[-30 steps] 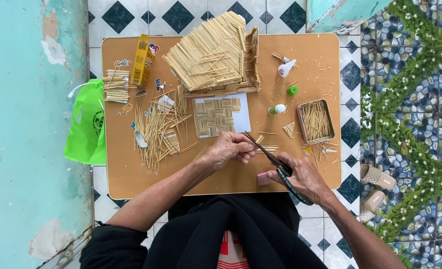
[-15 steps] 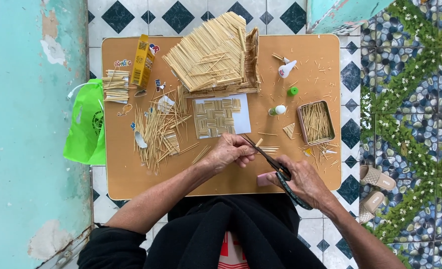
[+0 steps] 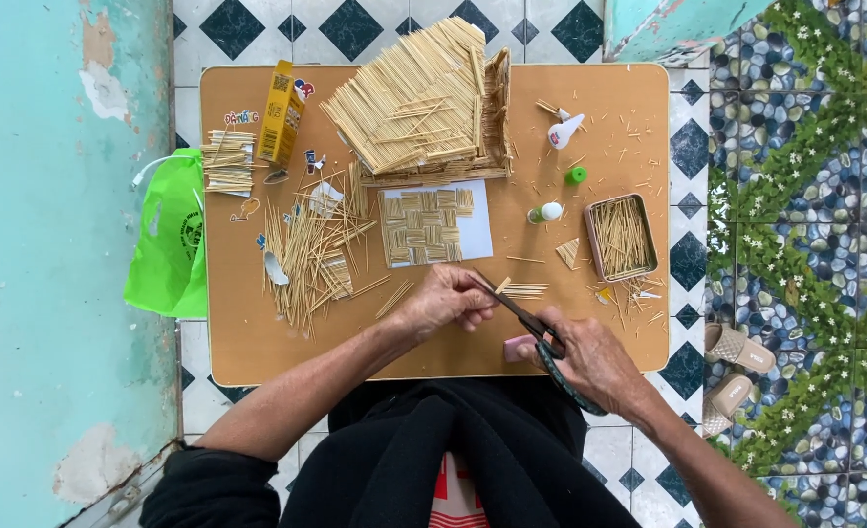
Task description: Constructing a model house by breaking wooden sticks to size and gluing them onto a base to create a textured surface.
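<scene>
My right hand [image 3: 590, 357] grips dark scissors [image 3: 523, 318] whose blades point up-left toward my left hand [image 3: 448, 298]. My left hand pinches a small bundle of thin wooden sticks [image 3: 500, 286] at the blade tips, just below a white sheet with a woven stick panel [image 3: 427, 225]. A few cut sticks [image 3: 523, 290] lie right of the blades. Behind the sheet stands a large stick-built house model [image 3: 424, 98]. All of it rests on a small tan table [image 3: 258, 342].
A loose heap of sticks [image 3: 311, 249] lies at left, with a stacked bundle [image 3: 228, 161] and a yellow box [image 3: 282, 112] behind it. A metal tin of sticks [image 3: 621, 237] and glue bottles [image 3: 564, 129] sit at right. A green bag [image 3: 170, 235] hangs off the left edge; sandals [image 3: 732, 372] lie on the floor.
Both hands stay near the table's front edge; the scissors and the pinched sticks have shifted only slightly.
</scene>
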